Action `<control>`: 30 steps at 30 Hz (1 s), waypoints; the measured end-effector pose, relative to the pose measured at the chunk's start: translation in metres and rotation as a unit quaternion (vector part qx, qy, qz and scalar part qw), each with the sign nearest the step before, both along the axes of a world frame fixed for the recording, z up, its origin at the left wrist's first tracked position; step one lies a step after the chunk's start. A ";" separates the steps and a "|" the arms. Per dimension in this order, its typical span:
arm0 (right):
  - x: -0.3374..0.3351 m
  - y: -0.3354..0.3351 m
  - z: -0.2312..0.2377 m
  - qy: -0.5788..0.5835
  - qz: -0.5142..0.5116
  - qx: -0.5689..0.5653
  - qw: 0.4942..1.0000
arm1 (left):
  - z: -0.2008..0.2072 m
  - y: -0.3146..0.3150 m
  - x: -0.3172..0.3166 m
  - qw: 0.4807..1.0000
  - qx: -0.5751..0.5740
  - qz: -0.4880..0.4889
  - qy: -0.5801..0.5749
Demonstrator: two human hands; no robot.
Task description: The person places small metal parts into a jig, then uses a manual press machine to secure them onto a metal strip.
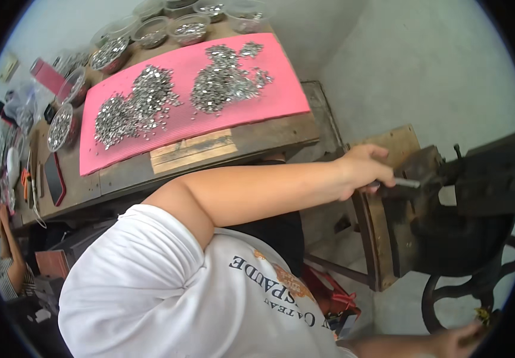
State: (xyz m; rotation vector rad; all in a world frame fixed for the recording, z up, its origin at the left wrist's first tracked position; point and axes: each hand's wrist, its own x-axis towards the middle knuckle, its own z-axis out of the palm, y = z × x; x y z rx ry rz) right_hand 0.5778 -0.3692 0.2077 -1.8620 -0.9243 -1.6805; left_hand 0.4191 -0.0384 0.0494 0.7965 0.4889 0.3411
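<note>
My left arm stretches across to the black machine (448, 215) on the right. The fingers of my left hand (362, 170) are closed on a thin grey metal strip (407, 182), whose far end points at the machine's working part. Whether it is a tool or a workpiece I cannot make out. Low at the right rim is my right hand (463, 340), blurred and partly cut off, below the machine's black handwheel (436, 304). A small yellow-green thing (483, 316) shows at its fingers, too unclear to name.
On the wooden table (281, 132) a pink mat (186, 122) bears heaps of small shiny metal pieces (212, 86). Plastic tubs (189, 28) of similar pieces line its back and left. A phone (54, 179) lies at left. Another person's arm (11, 244) shows at the left rim.
</note>
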 end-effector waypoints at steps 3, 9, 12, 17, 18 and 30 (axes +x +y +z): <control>-0.064 0.113 -0.095 0.000 0.153 -0.308 0.939 | -0.003 -0.002 -0.065 0.999 -0.026 -0.025 0.022; -0.130 0.196 -0.169 -0.030 0.365 -0.288 0.885 | 0.012 0.001 -0.176 0.997 -0.048 -0.064 0.000; -0.164 0.227 -0.165 0.050 0.488 -0.270 0.828 | 0.010 0.007 -0.219 0.996 0.037 -0.049 -0.058; -0.221 0.265 -0.176 0.348 0.688 -0.221 0.597 | -0.021 0.007 -0.266 0.759 0.605 0.239 -0.017; -0.238 0.270 -0.185 0.438 0.711 -0.164 0.525 | -0.023 0.007 -0.268 0.721 0.639 0.267 0.019; -0.253 0.333 -0.211 0.691 0.665 -0.151 0.239 | -0.062 0.027 -0.318 0.610 0.683 0.260 0.306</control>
